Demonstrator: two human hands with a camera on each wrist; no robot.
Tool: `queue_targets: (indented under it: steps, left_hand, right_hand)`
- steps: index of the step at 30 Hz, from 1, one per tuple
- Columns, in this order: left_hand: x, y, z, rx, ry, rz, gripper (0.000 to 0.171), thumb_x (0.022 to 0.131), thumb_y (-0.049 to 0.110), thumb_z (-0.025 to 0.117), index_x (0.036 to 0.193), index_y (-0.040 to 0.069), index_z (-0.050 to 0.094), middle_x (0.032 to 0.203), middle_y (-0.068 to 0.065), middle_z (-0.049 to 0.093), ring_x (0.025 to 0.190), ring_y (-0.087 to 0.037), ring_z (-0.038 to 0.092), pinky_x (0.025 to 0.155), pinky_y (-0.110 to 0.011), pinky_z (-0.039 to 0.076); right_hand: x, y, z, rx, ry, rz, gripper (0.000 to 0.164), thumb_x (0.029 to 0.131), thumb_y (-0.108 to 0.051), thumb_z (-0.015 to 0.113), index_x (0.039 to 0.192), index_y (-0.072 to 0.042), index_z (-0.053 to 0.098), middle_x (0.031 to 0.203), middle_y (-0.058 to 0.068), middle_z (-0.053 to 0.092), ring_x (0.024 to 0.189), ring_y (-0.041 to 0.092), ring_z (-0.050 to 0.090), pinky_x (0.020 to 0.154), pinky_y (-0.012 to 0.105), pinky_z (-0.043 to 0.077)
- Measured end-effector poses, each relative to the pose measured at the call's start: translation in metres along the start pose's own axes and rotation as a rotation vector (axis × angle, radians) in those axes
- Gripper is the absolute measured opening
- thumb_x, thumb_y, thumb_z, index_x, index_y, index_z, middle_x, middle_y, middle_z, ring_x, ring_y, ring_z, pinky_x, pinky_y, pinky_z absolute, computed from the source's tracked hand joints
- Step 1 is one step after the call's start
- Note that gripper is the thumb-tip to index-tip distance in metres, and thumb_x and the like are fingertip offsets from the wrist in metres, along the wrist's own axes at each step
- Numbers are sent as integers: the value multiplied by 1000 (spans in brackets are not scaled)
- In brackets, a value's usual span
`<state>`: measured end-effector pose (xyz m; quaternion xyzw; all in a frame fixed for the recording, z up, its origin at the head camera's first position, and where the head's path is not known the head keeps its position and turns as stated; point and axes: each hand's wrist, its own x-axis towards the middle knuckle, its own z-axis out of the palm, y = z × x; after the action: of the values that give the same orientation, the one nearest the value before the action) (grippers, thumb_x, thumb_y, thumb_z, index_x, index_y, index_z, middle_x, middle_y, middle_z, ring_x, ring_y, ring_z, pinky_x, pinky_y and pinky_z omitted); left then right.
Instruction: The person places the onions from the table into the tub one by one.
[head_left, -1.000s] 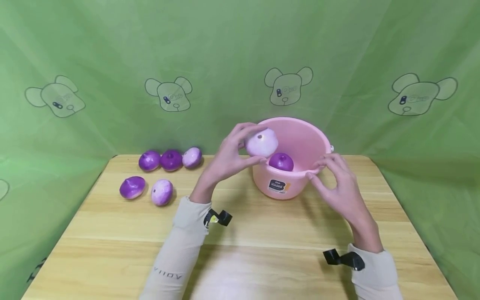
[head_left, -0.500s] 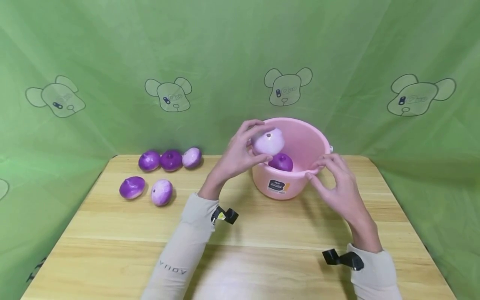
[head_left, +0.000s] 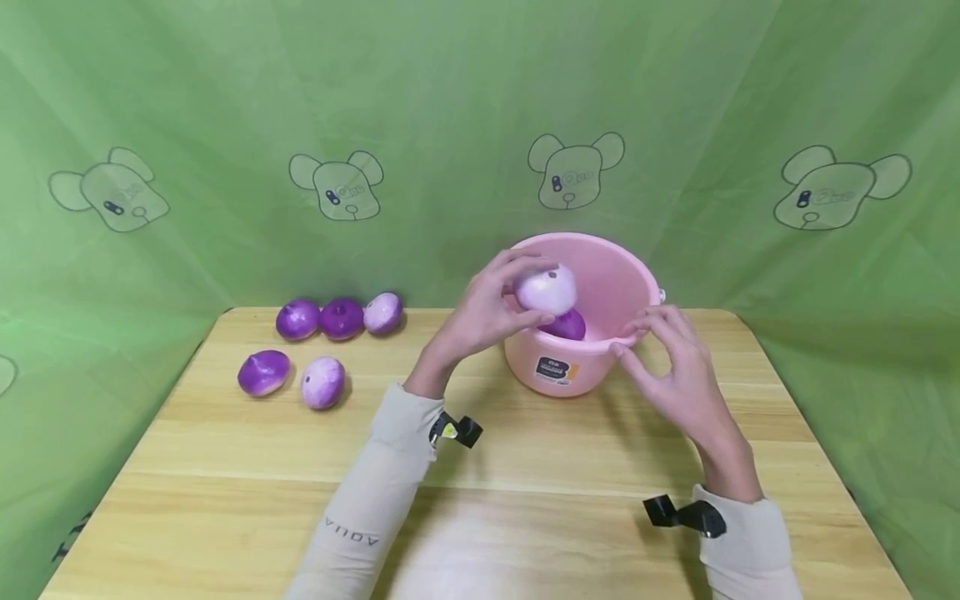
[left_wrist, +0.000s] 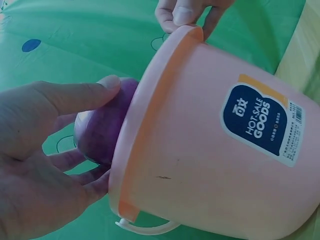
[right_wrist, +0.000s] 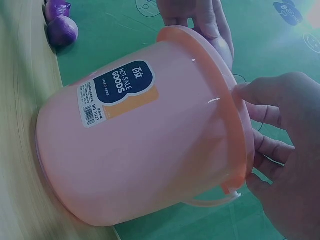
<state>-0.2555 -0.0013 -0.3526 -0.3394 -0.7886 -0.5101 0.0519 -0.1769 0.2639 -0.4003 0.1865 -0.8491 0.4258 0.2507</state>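
Observation:
A pink bucket [head_left: 551,385] with a dark label stands near the back of the wooden table. My left hand [head_left: 483,312] grips a pale purple onion [head_left: 549,292] at the bucket's left rim, fingers over the top and thumb below. In the left wrist view the onion [left_wrist: 102,127] is partly hidden by the thumb and the rim. A darker purple onion [head_left: 567,325] lies inside the bucket, partly covered by the held one. My right hand [head_left: 678,371] pinches the bucket's right rim; the right wrist view shows its thumb outside and the other fingers over the edge.
Several onions sit at the table's left: a back row with one pale onion [head_left: 383,314] at its right end, and in front a purple onion [head_left: 264,372] and a pale-topped onion [head_left: 323,383]. A green printed curtain [head_left: 450,125] hangs behind the table [head_left: 525,483].
My left hand has carried the onion rightward and slightly down over the bucket's opening, where it now overlaps the darker onion. The right hand keeps its hold on the rim.

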Motion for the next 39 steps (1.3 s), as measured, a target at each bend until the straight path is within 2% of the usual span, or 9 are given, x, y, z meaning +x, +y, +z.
queue_targets:
  steps: [7, 14, 17, 21, 26, 31, 34, 36, 39]
  left_hand:
    - [0, -3, 2, 91, -33, 62, 60, 76, 2, 89, 131, 13, 68, 154, -8, 47, 135, -25, 50, 108, -37, 46]
    - [-1, -1, 3, 95, -43, 37, 59, 77, 3, 89, 131, 13, 68, 155, -7, 48, 138, -26, 48, 111, -40, 44]
    - [-1, -1, 4, 99, -59, 14, 57, 79, 3, 88, 132, 11, 68, 156, -9, 47, 139, -26, 47, 112, -37, 43]
    - [-2, 0, 4, 92, -86, -21, 53, 83, 3, 84, 132, 10, 67, 157, -12, 46, 138, -28, 49, 107, -34, 49]
    - [-4, 0, 4, 101, -88, -1, 47, 85, 4, 82, 129, 8, 68, 142, -9, 60, 130, -22, 54, 102, -31, 51]
    - [-7, 0, 5, 81, -85, 12, 44, 86, 3, 81, 128, 5, 68, 130, -7, 65, 120, -18, 59, 83, -23, 57]
    - [-8, 1, 5, 77, -84, 10, 42, 87, 3, 81, 126, 5, 68, 128, -7, 65, 114, -18, 61, 79, -23, 58]
    - [-9, 1, 5, 88, -80, 13, 41, 87, 4, 81, 125, 6, 69, 128, -7, 66, 111, -18, 62, 80, -25, 58]
    - [-10, 1, 5, 109, -65, 29, 39, 86, 5, 82, 123, 7, 70, 126, -6, 67, 113, -19, 62, 91, -27, 55]
  right_hand:
    - [0, 1, 0, -2, 6, -7, 21, 84, 1, 81, 102, -4, 70, 116, 10, 62, 123, 29, 49, 117, 63, 30]
    - [1, 0, 1, -2, 4, -4, 21, 84, 1, 81, 102, -3, 70, 117, 10, 62, 124, 30, 49, 117, 63, 30]
    - [0, 0, 0, -2, 3, 2, 21, 84, 1, 81, 102, -3, 70, 117, 10, 61, 124, 30, 49, 117, 63, 30]
    - [0, 0, 1, 3, 2, 7, 21, 84, 1, 81, 102, -4, 70, 118, 11, 61, 125, 31, 49, 116, 64, 30]
    - [0, 1, 1, 4, 4, 5, 22, 84, 1, 81, 102, -4, 70, 117, 10, 61, 125, 30, 48, 116, 65, 30]
    - [0, 1, 2, 5, 4, 4, 23, 84, 1, 81, 103, -5, 70, 116, 9, 61, 125, 29, 48, 116, 64, 30]
    - [0, 0, 2, 4, 5, 4, 23, 84, 1, 81, 103, -4, 70, 116, 9, 61, 124, 28, 48, 116, 64, 30]
    - [0, 0, 2, 2, 6, 4, 23, 84, 1, 81, 103, -4, 70, 115, 8, 61, 124, 27, 48, 116, 64, 31]
    - [0, 0, 2, 0, 8, 2, 23, 84, 1, 81, 103, -4, 70, 115, 8, 61, 124, 27, 48, 116, 64, 31]
